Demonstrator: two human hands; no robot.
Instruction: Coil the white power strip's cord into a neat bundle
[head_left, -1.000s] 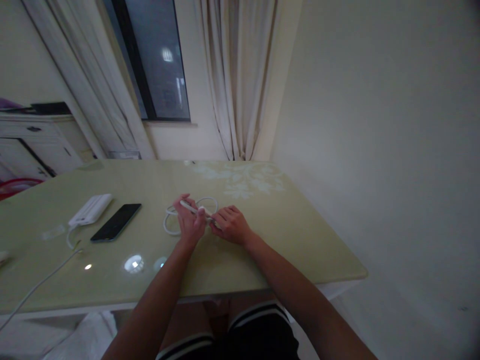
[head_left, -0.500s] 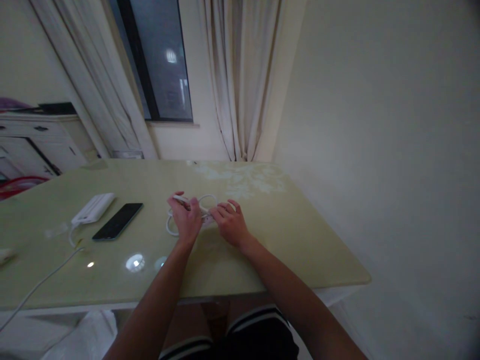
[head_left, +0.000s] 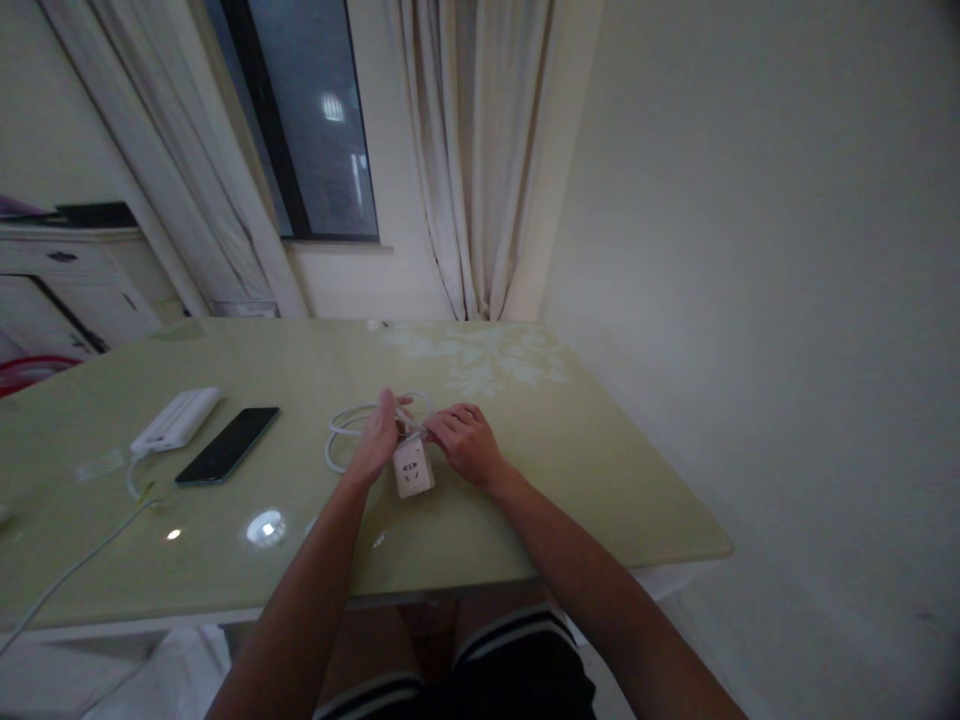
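A white extension cord [head_left: 339, 428] lies in loose loops on the table between and beyond my hands. Its square socket block [head_left: 414, 468] shows its face with slots, tilted a little, just below my fingers. My left hand [head_left: 381, 436] is closed around the cord at the left of the block, with some fingertips hidden. On the right side, my right hand [head_left: 466, 438] pinches the cord near the top of the block, fingers curled together.
Left of the hands lie a black phone [head_left: 229, 446] and a white box-shaped device [head_left: 177, 420] with a white cable [head_left: 82, 566] running off the near edge. The pale green glossy table [head_left: 600, 480] meets a wall on the right. Curtains [head_left: 480, 160] hang behind.
My left hand has turned and shifted slightly right, off the upper cord loop. The socket block, mostly covered before, now shows its face nearer me. The view has shifted slightly.
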